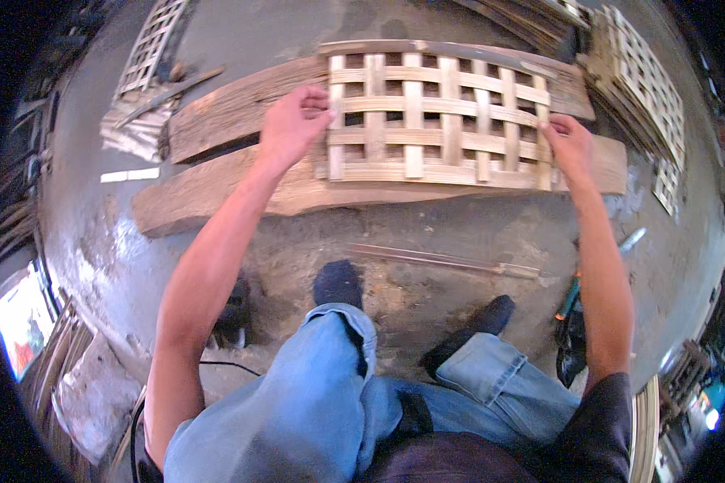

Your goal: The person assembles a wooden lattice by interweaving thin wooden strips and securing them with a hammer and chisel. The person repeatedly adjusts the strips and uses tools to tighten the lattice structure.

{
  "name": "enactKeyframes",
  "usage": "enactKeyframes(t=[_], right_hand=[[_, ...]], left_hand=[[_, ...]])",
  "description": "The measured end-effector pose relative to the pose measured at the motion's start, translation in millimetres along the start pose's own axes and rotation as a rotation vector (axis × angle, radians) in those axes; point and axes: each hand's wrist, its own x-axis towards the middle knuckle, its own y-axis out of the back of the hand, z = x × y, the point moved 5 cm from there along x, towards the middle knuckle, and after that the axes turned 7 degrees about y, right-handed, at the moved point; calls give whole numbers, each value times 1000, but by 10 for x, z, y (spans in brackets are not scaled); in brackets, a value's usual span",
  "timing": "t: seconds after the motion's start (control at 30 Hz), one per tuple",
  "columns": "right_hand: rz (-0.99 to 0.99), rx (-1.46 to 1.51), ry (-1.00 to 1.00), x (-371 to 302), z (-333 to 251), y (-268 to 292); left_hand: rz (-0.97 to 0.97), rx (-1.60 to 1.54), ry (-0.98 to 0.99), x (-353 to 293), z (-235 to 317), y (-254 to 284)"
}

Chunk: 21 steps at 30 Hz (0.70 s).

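Note:
A pale lattice panel of woven flat wooden or bamboo strips lies across two rough wooden planks in front of me. A darker strip runs along its far edge. At the panel's left edge is my left hand, its fingers curled and the thumb against the outer strip. My right hand pinches the right edge between thumb and fingers. The nearer plank reaches past the panel on both sides, and the farther plank shows behind it.
Stacked lattice panels stand at the far right. Loose strips and another lattice lie at the far left. A long thin strip rests on the concrete floor before my feet. An orange-and-teal handled tool lies by my right forearm.

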Motion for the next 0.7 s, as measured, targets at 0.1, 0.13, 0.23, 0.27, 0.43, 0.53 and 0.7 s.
enactKeyframes(t=[0.1, 0.13, 0.23, 0.27, 0.43, 0.53, 0.7], right_hand=[[7, -40, 30, 30, -5, -40], [11, -48, 56, 21, -70, -72], [11, 105, -34, 6, 28, -70], [-3, 157, -69, 6, 22, -86], [16, 159, -29, 19, 40, -95], [39, 129, -12, 26, 33, -91], [69, 146, 19, 35, 54, -88]], left_hand=[[-26, -87, 26, -29, -124, -18], [-33, -134, 45, -48, -169, -32], [13, -88, 22, -74, -19, -55], [19, -108, 11, -61, -39, -51], [41, -118, 2, -16, -75, -77], [47, -159, 17, -28, -106, -101], [46, -243, 7, -43, -152, -148]])
